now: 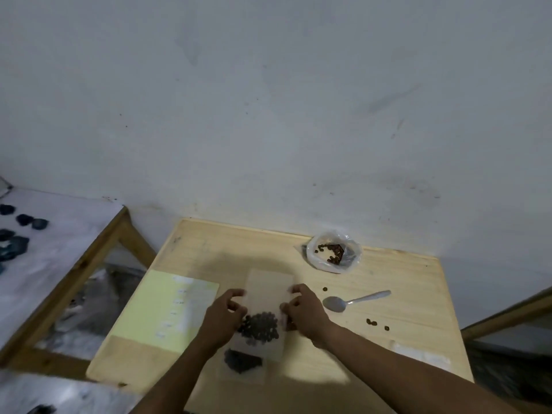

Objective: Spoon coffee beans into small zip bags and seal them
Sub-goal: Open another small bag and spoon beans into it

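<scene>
A clear zip bag with coffee beans lies on the bench between both hands. Left hand and right hand pinch its side edges, fingers curled. The spoon lies just right.

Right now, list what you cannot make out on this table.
- Zip bag seal, head view: blurred, so open or shut is unclear; both hands, left and right, cover its sides.
- Printing on the yellow sheet: blurred and too small.
- Second bean bag: blurred and partly under the first bag.
</scene>
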Motion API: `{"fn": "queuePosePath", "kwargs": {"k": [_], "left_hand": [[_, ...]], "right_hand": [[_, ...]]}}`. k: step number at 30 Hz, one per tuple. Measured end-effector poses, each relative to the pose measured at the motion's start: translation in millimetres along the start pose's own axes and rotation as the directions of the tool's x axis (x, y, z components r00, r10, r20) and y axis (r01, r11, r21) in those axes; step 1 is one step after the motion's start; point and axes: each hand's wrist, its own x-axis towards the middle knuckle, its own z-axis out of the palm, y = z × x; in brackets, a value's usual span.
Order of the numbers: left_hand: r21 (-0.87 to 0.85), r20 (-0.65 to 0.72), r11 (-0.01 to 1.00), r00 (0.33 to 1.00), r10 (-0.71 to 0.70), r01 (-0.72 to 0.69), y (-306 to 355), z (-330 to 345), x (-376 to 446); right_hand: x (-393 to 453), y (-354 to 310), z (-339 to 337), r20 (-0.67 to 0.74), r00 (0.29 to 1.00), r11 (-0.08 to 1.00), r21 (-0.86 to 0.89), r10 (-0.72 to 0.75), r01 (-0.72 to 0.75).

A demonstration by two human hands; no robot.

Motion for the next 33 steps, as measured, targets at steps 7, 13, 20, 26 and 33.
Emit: {"fn": "queuePosePath", "kwargs": {"k": [7,13,20,26,33], "left_hand": [[0.149,-0.108,0.984,0.991,-0.084,0.099,-28.2,-4.0,-19.6],[0.176,-0.071,0.977,0.991,-0.111,0.122,-31.5,7.7,-23.0],[0.235,-0.087,0.949,0.977,-0.196,0.212,-42.0,11.5,-12.2],[0.329,-0.217,0.941,0.976,-0.01,0.083,7.5,13.8,-8.7],[0.151,0.019,0.954,0.966,0.259,-0.259,87.1,78.6,14.8]], "right_hand": [[-0.5,25.4,34.6,0.203,0.965,0.912,-0.343,-0.163,0.226],[-7.5,25.2,47.3,0.272,0.935,0.79,-0.509,-0.227,0.34],[3.1,36.2,44.6,0.211,0.97,0.823,-0.526,-0.118,0.214],[-3.7,22.0,-4.4,0.083,0.991,0.823,-0.553,-0.101,0.13],[-31.6,-0.3,-115.2,-0.172,0.954,0.766,-0.638,-0.244,0.081]]}}
